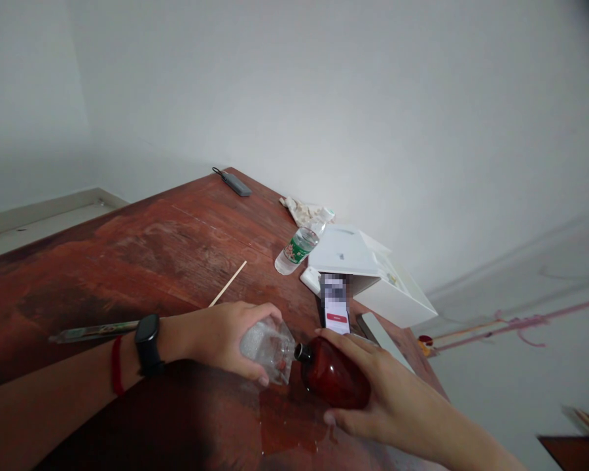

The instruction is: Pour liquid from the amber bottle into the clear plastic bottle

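Presently, the left hand [223, 337] is gripping a clear plastic container [267, 351], with the thumb and the fingers closing around its sides. The right hand [377, 376] is gripping a dark red bottle [336, 378], which is lying tilted above the desk [127, 261]. The black neck of this bottle is pointing at the open end of the container; whether the two are touching, I cannot tell. Below them, a wet patch [289, 425] is shining on the desk.

Beyond the hands, a phone [336, 307] is showing a lit screen, and it is lying near a white box [397, 297]. A water bottle [297, 250] with a green label is standing beside this box, and a pale cloth [298, 212] is lying behind it. A thin stick [229, 282] is resting near the left hand, while a grey device [237, 184] is lying at the far corner. On the left wrist, the person is wearing a black watch [148, 340] and a red band [116, 366].
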Available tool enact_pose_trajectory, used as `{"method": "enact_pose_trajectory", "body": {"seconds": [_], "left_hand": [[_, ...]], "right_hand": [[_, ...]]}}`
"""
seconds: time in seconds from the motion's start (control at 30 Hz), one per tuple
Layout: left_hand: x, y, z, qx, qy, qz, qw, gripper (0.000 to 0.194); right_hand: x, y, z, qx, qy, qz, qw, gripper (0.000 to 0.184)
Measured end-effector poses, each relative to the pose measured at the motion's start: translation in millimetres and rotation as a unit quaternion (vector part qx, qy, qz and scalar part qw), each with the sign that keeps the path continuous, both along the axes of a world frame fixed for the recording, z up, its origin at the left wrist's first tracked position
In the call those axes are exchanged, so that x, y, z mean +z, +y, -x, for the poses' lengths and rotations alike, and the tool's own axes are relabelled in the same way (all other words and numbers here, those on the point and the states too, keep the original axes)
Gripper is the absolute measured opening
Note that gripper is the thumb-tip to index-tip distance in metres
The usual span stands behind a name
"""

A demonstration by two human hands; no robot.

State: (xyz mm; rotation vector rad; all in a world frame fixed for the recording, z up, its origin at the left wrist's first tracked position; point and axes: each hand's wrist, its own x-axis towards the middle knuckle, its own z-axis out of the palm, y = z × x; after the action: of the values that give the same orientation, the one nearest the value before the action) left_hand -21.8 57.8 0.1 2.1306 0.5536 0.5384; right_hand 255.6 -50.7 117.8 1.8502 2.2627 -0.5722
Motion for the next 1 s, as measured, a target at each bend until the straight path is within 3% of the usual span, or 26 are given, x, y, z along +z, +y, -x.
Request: {"method": "enact_pose_trajectory", "body": {"seconds": [1.0], "left_hand": [[-3.4,2.4,0.1,-0.005,0.001,-0.012,1.000,0.077]], "right_hand": [[0.6,1.5,-0.3,0.004,0.045,-0.028,0.999,0.095]]}}
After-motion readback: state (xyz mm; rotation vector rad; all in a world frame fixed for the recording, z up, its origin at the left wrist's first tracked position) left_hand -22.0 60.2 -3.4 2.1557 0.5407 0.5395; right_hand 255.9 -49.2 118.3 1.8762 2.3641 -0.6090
